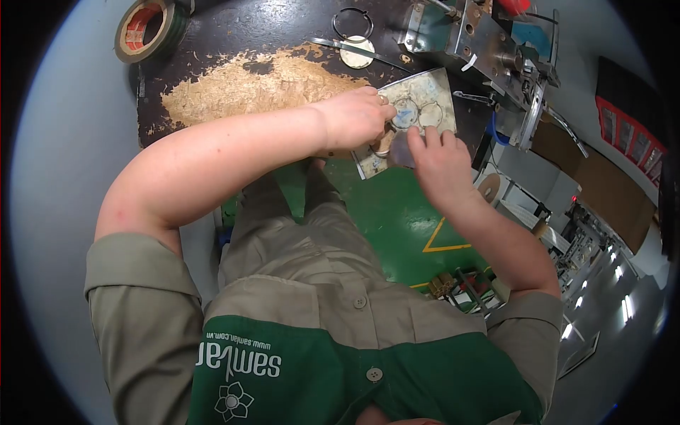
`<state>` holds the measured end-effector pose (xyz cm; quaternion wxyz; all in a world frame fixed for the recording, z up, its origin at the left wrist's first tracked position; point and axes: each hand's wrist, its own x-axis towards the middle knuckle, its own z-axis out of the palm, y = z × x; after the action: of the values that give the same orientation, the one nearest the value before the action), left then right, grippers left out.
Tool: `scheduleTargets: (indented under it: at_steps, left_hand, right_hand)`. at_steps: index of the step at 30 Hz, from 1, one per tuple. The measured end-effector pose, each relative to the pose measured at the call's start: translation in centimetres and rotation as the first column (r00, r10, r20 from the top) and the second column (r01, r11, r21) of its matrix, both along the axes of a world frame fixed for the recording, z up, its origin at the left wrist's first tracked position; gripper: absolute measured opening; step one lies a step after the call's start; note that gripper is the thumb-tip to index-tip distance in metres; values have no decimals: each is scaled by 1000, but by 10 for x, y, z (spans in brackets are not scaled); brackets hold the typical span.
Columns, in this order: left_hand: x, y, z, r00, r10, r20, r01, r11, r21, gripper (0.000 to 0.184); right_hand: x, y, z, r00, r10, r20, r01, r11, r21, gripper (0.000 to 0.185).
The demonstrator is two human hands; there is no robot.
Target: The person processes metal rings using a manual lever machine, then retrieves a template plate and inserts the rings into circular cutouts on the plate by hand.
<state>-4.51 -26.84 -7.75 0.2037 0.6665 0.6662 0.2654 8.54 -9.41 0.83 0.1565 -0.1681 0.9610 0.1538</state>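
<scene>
A stained pale sheet (433, 88) with circles drawn on it lies at the table's front right corner, its near edge past the tabletop. My left hand (354, 117) reaches across to it, fingers bent down at its left part. Just below those fingertips is a small tan, rounded piece (383, 144), partly hidden. My right hand (444, 164) is closed on a greyish, smooth-looking piece (403, 150) at the sheet's near edge, beside the tan one. What the left fingers grip, if anything, is hidden.
The dark tabletop (219, 35) has a large worn patch. On it are a tape roll (147, 32), a black ring (352, 24), a pale disc (356, 57) and a thin metal strip (386, 59). A metal fixture (471, 39) with levers stands at right.
</scene>
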Motion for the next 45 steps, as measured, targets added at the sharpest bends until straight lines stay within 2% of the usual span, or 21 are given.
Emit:
scheduleTargets:
  at_steps: [2,4,7,11,14,17,19,20,22,23,25,26,28,29,35,37,38,39,41,43,45]
  left_hand:
    - [-1,0,3,1000,-16,1,16,1000,-8,14]
    - [1,0,2,1000,-13,-18,12,1000,-19,14]
    - [2,0,0,1000,-17,-9,16,999,-50,18]
    - [3,1,-5,999,-36,-17,35,999,-27,24]
    - [4,2,-6,998,-33,-46,31,999,-41,14]
    - [3,0,-4,999,17,-29,-16,999,38,19]
    - [3,3,-7,998,41,-39,-45,995,-93,13]
    - [1,3,-3,983,63,171,-36,986,-161,17]
    - [-4,-2,53,664,430,611,-127,871,-476,23]
    - [-9,1,58,812,303,498,-40,881,-472,36]
    - [-5,4,35,928,121,353,-52,979,-198,48]
    - [0,0,31,849,210,485,-83,959,-270,55]
    - [9,-7,4,677,180,713,-107,983,-148,51]
    - [13,-18,-3,785,201,586,-128,978,-163,51]
    - [19,-15,-13,834,181,522,-167,983,-74,49]
    - [19,-10,-16,847,180,500,-192,981,-28,48]
    - [19,-7,-16,853,182,489,-207,978,-4,48]
    - [17,-6,-12,852,171,494,-199,980,3,48]
    - [11,-7,2,998,65,18,-62,989,-136,26]
    - [20,-12,-5,988,141,70,-140,990,-24,18]
    - [26,-14,-8,983,168,68,-170,985,29,18]
  right_hand:
    - [3,-8,0,999,15,-45,-12,998,56,35]
    - [-2,3,9,987,-133,86,140,987,-83,39]
    - [18,14,23,851,-476,221,511,848,-140,66]
    - [40,28,27,670,-704,236,742,619,-258,59]
    - [31,25,35,698,-687,203,692,575,-437,61]
    - [-5,-2,51,770,-626,126,572,588,-572,64]
    - [-35,-19,53,828,-558,51,449,606,-657,62]
    - [-49,-28,53,852,-524,7,388,621,-681,60]
    - [-78,-46,46,888,-453,-79,285,677,-678,57]
    - [-94,-56,41,896,-424,-134,239,713,-660,53]
    - [-124,-75,28,931,-316,-184,136,765,-630,41]
    - [-136,-88,24,940,-268,-211,99,806,-584,28]
    - [-162,-114,10,946,-202,-254,26,827,-561,31]
    - [-171,-123,5,956,-161,-246,2,841,-541,28]
    - [-186,-137,-6,995,-40,-90,-3,900,-435,32]
    - [-165,-116,16,885,-101,-455,-169,840,-516,41]
    - [-148,-101,30,888,-232,-396,-77,775,-627,46]
    - [-126,-82,41,887,-397,-236,86,644,-760,36]
    - [-70,-50,35,715,-699,-5,312,326,-892,16]
    - [-9,-21,-5,539,-835,111,515,223,-828,15]
    - [28,-16,-35,481,-859,179,586,163,-794,16]
